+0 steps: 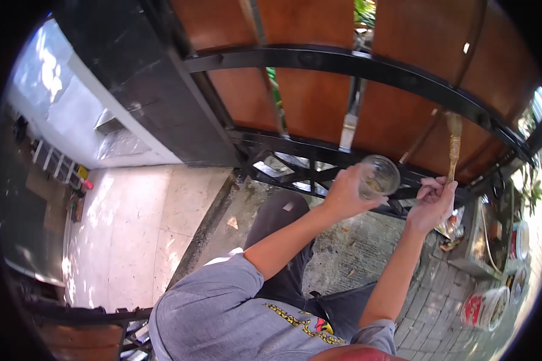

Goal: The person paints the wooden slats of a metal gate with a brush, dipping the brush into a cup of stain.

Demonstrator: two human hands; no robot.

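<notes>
My left hand (345, 191) is wrapped round a clear plastic cup (380, 175) with a little liquid at its bottom. In my right hand (432, 204) is a paintbrush (454, 150), gripped by its handle and pointing up. The bristles overlap a reddish-brown wooden panel (397, 114) of the gate, close under its curved black metal bar (379, 67). Both hands are in front of the gate's lower part, the cup to the left of the brush.
A black metal post (138, 78) stands left of the gate. Pale paving (132, 228) lies at the left, with a ladder (57, 162) farther off. On the right are a white bucket (486, 307) on brick paving and a concrete block ledge (479, 240).
</notes>
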